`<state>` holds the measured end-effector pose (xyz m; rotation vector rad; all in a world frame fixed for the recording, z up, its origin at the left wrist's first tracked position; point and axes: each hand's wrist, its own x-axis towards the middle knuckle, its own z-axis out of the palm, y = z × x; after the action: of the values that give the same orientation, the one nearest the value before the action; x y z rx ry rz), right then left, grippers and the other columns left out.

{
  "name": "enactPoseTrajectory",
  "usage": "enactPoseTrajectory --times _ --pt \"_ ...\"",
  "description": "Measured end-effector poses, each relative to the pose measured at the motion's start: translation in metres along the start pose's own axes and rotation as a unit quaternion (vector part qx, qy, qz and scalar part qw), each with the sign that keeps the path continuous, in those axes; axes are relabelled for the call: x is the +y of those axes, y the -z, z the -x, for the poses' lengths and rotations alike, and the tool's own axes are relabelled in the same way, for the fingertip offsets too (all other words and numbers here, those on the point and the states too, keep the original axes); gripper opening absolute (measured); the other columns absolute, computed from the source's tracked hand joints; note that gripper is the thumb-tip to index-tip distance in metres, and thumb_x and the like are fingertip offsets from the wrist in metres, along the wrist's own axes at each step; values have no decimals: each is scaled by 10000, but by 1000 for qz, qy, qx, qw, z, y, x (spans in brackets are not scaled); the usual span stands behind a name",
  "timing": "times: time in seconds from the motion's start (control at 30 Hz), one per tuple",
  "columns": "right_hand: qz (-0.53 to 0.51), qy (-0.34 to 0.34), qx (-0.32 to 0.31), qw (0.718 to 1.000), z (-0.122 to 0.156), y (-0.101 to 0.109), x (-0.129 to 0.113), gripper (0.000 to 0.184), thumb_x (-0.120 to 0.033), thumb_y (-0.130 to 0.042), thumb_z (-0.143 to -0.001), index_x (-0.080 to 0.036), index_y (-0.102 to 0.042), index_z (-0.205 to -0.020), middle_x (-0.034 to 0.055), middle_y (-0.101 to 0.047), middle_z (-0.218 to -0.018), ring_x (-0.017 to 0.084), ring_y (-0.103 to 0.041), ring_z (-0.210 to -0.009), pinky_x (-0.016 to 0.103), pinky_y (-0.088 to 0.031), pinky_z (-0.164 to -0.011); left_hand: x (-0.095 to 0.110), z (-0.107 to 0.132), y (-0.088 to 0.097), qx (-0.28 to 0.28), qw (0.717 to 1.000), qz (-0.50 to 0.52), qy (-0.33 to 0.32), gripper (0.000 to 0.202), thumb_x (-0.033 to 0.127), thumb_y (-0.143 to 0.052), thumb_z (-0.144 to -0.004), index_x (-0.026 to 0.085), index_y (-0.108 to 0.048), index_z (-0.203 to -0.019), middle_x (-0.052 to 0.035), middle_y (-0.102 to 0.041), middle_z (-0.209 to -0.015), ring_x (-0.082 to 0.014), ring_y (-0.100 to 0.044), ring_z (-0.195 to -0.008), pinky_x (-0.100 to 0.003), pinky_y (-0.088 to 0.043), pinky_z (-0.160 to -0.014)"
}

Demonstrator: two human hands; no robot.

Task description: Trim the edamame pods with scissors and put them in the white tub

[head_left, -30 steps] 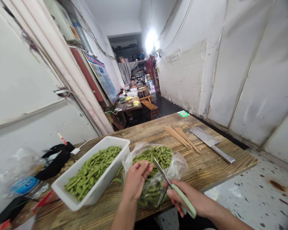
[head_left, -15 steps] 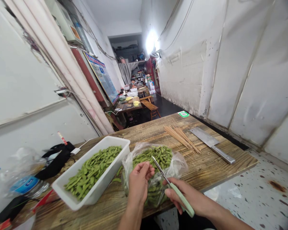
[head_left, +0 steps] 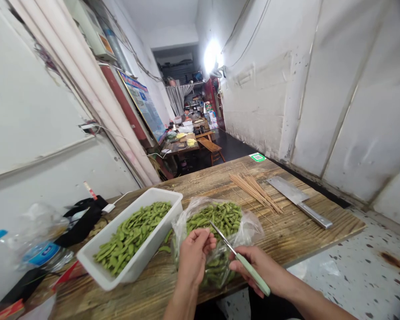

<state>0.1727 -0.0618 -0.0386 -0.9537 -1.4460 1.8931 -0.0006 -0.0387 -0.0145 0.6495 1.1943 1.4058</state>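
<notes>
My right hand (head_left: pixel 253 266) grips a pair of scissors (head_left: pixel 252 269) with pale green handles, the blades pointing up and left over the pods. Close to the scissor tips, my left hand (head_left: pixel 195 251) has its fingers pinched together; whatever sits between them is too small or hidden to name. Both hands are above a clear plastic bag (head_left: pixel 253 224) that lies open, full of green soybean pods (head_left: pixel 222 216). To the left stands a white plastic tub (head_left: pixel 133 271) holding more green pods (head_left: pixel 133 238). A few loose pods lie between tub and bag.
On the wooden table (head_left: pixel 216 180), thin wooden skewers (head_left: pixel 256 191) and a cleaver (head_left: pixel 298 200) lie to the right. A water bottle (head_left: pixel 46 254) and a black bag (head_left: pixel 83 222) are at the left. Farther back, a person sits behind another table (head_left: pixel 180 144).
The scissors' handles look closer together and the blades more nearly shut. My left hand keeps its pinch in nearly the same place. The view has shifted slightly.
</notes>
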Motion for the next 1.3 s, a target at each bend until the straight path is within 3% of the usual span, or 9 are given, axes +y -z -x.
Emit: enactPoseTrajectory --times 0.13,0.2,0.27,0.4,0.47,0.6,0.73,0.97,1.3 --pt "-29 -13 3 999 2 5 3 464 -580 -648 -773 -170 -541 -959 -106 -445 -503 44 -388 -330 127 -362 -286 28 -17 39 136 973 -95 -159 314 393 -746 -629 152 -594 -761 -3 -639 -647 -137 -607 -591 -277 -514 -612" --pt "-38 -18 8 999 5 8 5 482 -598 -632 -778 -175 -532 -986 -104 -448 -519 40 -394 -336 119 -365 -290 57 -26 64 264 894 -213 -293 257 383 -642 -744 176 -590 -887 -14 -658 -746 -188 -648 -712 -347 -521 -722" --pt "-44 -19 9 999 7 10 6 504 -614 -628 -773 -177 -526 -1003 -104 -447 -525 38 -396 -341 117 -373 -299 85 -32 80 309 813 -353 -345 254 342 -672 -719 188 -608 -910 -58 -677 -901 -298 -628 -965 -418 -476 -838" --pt "-55 -15 7 998 5 8 7 539 -635 -616 -768 -177 -519 -1034 -100 -458 -548 36 -414 -350 119 -383 -315 96 -45 66 197 660 -611 -390 236 287 -616 -771 183 -669 -977 -143 -640 -1161 -397 -505 -1167 -487 -352 -947" --pt "-55 -12 11 998 3 6 5 556 -650 -618 -753 -171 -520 -1015 -96 -461 -559 35 -423 -359 119 -386 -320 78 -56 45 89 633 -676 -366 191 238 -569 -798 214 -703 -931 -124 -687 -1088 -339 -570 -1081 -475 -292 -986" --pt "-56 -14 12 998 3 4 1 580 -664 -631 -726 -164 -513 -994 -97 -452 -561 33 -413 -373 120 -394 -323 43 -83 20 16 660 -699 -275 122 153 -617 -698 196 -700 -619 -132 -725 -769 -321 -620 -910 -458 -288 -926" --pt "-55 -12 8 998 6 4 2 556 -649 -619 -743 -169 -508 -998 -97 -444 -561 42 -410 -383 136 -411 -331 45 -88 21 13 689 -679 -252 137 190 -607 -703 208 -718 -626 -104 -728 -709 -286 -634 -835 -383 -340 -834" --pt "-32 -9 -24 999 8 8 1 543 -646 -588 -781 -173 -497 -1033 -94 -458 -555 51 -438 -397 133 -397 -368 45 -39 17 -124 857 -482 -134 257 420 -649 -714 183 -740 -752 -51 -743 -795 -234 -627 -779 -297 -430 -743" --pt "101 17 2 995 11 6 -3 511 -635 -537 -835 -164 -525 -1034 -80 -455 -554 71 -464 -402 151 -350 -355 32 -15 9 -151 903 -396 -70 285 429 -685 -692 150 -719 -736 -23 -663 -685 -161 -533 -669 -258 -397 -654"
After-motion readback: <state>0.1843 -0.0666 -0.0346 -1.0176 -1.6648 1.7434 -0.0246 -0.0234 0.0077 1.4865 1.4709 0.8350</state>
